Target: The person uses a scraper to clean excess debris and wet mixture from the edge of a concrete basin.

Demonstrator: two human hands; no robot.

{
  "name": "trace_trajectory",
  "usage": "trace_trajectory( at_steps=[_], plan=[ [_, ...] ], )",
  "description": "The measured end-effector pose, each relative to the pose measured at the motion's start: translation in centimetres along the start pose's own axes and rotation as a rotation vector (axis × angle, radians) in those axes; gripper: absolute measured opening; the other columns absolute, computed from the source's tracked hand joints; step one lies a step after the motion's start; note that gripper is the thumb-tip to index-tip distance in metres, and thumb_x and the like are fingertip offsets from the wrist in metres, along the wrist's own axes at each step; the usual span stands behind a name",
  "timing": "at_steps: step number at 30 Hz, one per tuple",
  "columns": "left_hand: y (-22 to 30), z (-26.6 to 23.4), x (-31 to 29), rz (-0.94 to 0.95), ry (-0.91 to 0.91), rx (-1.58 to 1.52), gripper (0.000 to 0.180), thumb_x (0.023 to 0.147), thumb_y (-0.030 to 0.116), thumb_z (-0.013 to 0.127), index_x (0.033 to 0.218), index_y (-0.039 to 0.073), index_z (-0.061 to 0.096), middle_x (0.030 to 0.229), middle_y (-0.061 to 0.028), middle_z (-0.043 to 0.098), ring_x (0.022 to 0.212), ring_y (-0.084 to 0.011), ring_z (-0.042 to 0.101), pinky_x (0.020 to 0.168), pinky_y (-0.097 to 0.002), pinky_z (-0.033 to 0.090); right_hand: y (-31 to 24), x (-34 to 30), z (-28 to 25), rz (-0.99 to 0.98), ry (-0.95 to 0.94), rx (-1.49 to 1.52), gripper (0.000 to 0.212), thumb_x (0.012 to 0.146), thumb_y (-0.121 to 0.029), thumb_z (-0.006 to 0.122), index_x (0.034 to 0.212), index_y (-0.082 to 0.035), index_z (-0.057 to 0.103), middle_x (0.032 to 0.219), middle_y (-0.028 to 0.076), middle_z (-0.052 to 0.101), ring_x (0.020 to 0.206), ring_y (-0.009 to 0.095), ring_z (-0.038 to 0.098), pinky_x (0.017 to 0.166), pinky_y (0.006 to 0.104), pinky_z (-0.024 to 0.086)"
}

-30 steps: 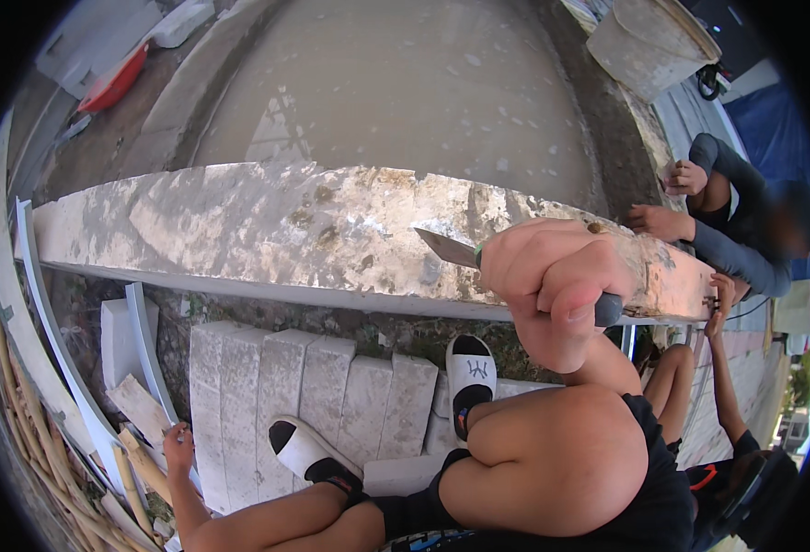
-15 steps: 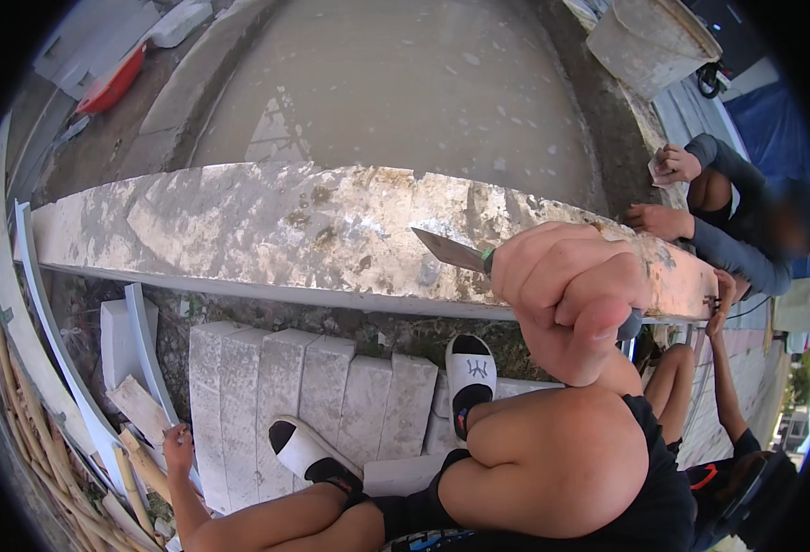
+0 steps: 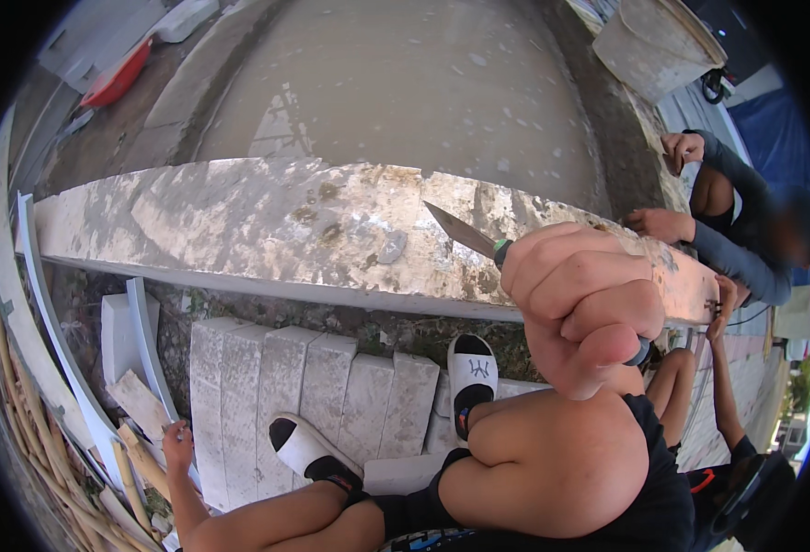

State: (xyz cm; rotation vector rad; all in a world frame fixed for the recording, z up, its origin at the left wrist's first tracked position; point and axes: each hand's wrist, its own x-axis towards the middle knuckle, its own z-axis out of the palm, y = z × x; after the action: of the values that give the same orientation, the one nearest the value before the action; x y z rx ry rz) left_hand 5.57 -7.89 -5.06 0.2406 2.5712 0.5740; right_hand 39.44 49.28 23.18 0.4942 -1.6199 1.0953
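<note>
"Since the right hand [image 3: 584,308] looms right of centre, what do its fingers have?"

"They're curled tight around the handle of a knife-like tool [image 3: 460,228]. The pointed grey blade leaves the fist's left side, past a green collar, aiming at the upper left. The handle's dark butt shows at the fist's lower right."

"And the left hand [image 3: 177,443]?"

"Lower left, near a wooden board [image 3: 138,400]. Its fingers look bent, but I can't tell if they hold anything."

"The surface?"

"A long pale ledge [image 3: 239,212], patchy and stained, crosses mid-frame behind the blade; I can't tell whether they touch. Above it lies a wet grey expanse [image 3: 396,92]."

"Around that?"

"Outdoors: one red basin [image 3: 118,74] upper left, one dirty bucket [image 3: 653,46] upper right, one blue tarp [image 3: 768,129] at the right."

"Counts below?"

"Two white sandals [image 3: 474,368] at bottom centre, by a row of about six pale blocks [image 3: 281,405]. Two other people: a grey-sleeved worker [image 3: 747,260] at the right, a dark-shirted one [image 3: 672,497] lower right. One tool in the fist."
</note>
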Motion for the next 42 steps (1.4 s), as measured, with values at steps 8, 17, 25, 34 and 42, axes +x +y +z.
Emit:
trace_trajectory(
  at_steps=[8,17,25,34,42],
  plan=[
    [-0.1,0.6,-0.1,0.071,0.036,-0.006,0.032,0.088,0.011,0.063,0.118,0.0,0.066,0.095,-0.0158,0.07,0.062,-0.0188,0.067,0.057,-0.031,0.055,3.0,-1.2,2.0,0.019,0.029,0.103,0.026,0.097,-0.01,0.062,0.077,0.003,0.051,0.06,0.009,0.052,0.045,0.017,0.044,0.039,0.0299,0.034],
    [-0.2,1.2,0.1,0.131,0.055,-0.019,0.03,0.088,0.01,0.063,0.116,0.001,0.067,0.094,-0.0161,0.071,0.06,-0.0193,0.067,0.056,-0.0316,0.054,2.8,-0.6,2.3,-0.059,0.07,0.143,0.027,0.095,-0.008,0.063,0.074,0.002,0.05,0.062,0.009,0.051,0.047,0.018,0.044,0.039,0.0299,0.033],
    [-0.2,1.0,-0.1,0.066,0.044,0.011,0.032,0.088,0.013,0.064,0.117,0.001,0.067,0.092,-0.0155,0.072,0.06,-0.0188,0.067,0.057,-0.0314,0.054,2.5,-1.1,1.8,0.028,-0.109,0.004,0.026,0.096,-0.01,0.064,0.078,0.002,0.049,0.062,0.008,0.05,0.048,0.019,0.043,0.04,0.0313,0.033],
    [-0.7,0.6,-0.3,0.104,0.075,0.025,0.031,0.089,0.013,0.063,0.117,0.001,0.067,0.091,-0.0154,0.072,0.06,-0.0184,0.067,0.057,-0.031,0.054,2.7,-1.8,2.6,0.048,-0.049,0.1,0.026,0.096,-0.01,0.064,0.078,0.002,0.049,0.064,0.009,0.051,0.049,0.019,0.043,0.04,0.0308,0.032],
    [-1.1,0.5,-0.4,0.07,0.063,-0.009,0.029,0.09,0.013,0.063,0.116,0.001,0.067,0.09,-0.0147,0.072,0.059,-0.018,0.067,0.056,-0.0306,0.054,2.9,-2.4,2.3,0.029,-0.007,0.12,0.03,0.098,-0.016,0.064,0.081,0.001,0.048,0.065,0.009,0.051,0.049,0.018,0.043,0.041,0.0304,0.032]
  ],
)
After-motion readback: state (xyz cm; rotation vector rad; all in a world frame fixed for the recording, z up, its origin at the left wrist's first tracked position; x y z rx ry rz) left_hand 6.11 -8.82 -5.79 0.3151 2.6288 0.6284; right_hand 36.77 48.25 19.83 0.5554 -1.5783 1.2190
